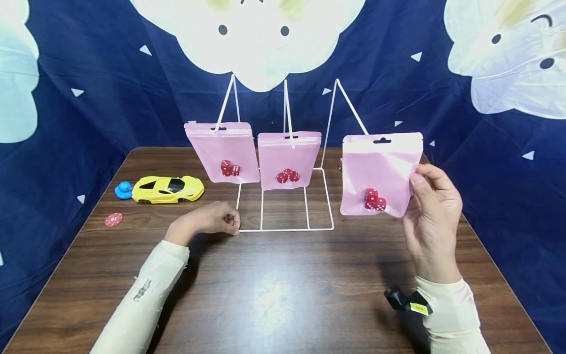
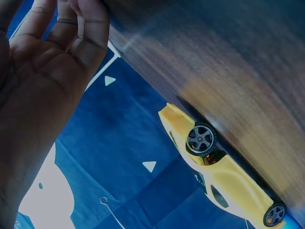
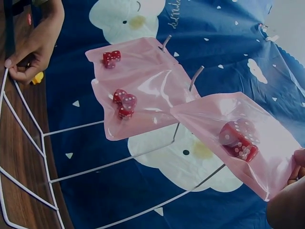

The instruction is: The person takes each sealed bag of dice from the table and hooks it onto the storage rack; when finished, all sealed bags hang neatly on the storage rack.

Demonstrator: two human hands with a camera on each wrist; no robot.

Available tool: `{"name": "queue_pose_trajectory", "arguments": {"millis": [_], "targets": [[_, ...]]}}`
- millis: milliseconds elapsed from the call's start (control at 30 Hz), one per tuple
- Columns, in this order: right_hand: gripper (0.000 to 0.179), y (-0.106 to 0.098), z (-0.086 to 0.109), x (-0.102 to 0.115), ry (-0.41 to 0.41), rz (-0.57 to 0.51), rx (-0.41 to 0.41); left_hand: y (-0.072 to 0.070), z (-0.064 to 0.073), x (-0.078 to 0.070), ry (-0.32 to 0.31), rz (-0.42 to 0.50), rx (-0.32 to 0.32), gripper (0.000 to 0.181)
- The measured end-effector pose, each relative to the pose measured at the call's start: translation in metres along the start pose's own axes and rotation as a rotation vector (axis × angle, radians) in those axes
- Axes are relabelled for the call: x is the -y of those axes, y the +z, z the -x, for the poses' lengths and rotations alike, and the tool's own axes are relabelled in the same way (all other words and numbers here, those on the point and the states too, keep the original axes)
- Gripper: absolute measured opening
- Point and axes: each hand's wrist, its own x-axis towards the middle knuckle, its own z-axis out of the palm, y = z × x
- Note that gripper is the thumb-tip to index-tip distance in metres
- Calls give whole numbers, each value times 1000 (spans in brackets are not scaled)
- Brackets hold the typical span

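My right hand [image 1: 435, 221] pinches the right edge of a pink zip pouch [image 1: 360, 167] between thumb and fingers. Red dice [image 1: 372, 199] show through the pouch's clear front. The pouch stands in front of the right arm of a white wire display rack [image 1: 287, 230]; whether the hook passes through its hang hole I cannot tell. Two more pink pouches, one on the left [image 1: 225, 147] and one in the middle [image 1: 289, 157], hang from the rack's other hooks, each with red dice inside. My left hand [image 1: 216, 218] grips the front left corner of the rack's base with curled fingers.
A yellow toy car [image 1: 168, 190] stands on the wooden table [image 1: 212, 295] left of the rack. Beside it are a blue rubber duck [image 1: 124, 190] and a red poker chip [image 1: 113, 219]. Behind hangs a dark blue cloth [image 1: 110, 73] with white clouds. A small object sits partly hidden behind the right pouch.
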Motion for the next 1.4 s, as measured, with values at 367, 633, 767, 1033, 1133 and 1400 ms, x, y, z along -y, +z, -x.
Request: {"name": "queue_pose_trajectory", "arguments": {"millis": [367, 633, 767, 1033, 1133, 1400], "targets": [[12, 2, -1, -9, 15, 48, -6, -1, 0, -1, -5, 0, 4, 13], [12, 0, -3, -13, -7, 126, -17, -1, -1, -1, -2, -5, 5, 13], [15, 0, -3, -15, 0, 157, -25, -1, 0, -1, -7, 5, 7, 13], [13, -1, -3, -16, 28, 106, -29, -1, 0, -2, -18, 10, 8, 13], [13, -2, -4, -17, 30, 97, -30, -1, 0, -2, -15, 9, 10, 13], [14, -4, -5, -19, 30, 86, -22, -1, 1, -1, -13, 9, 7, 13]]}}
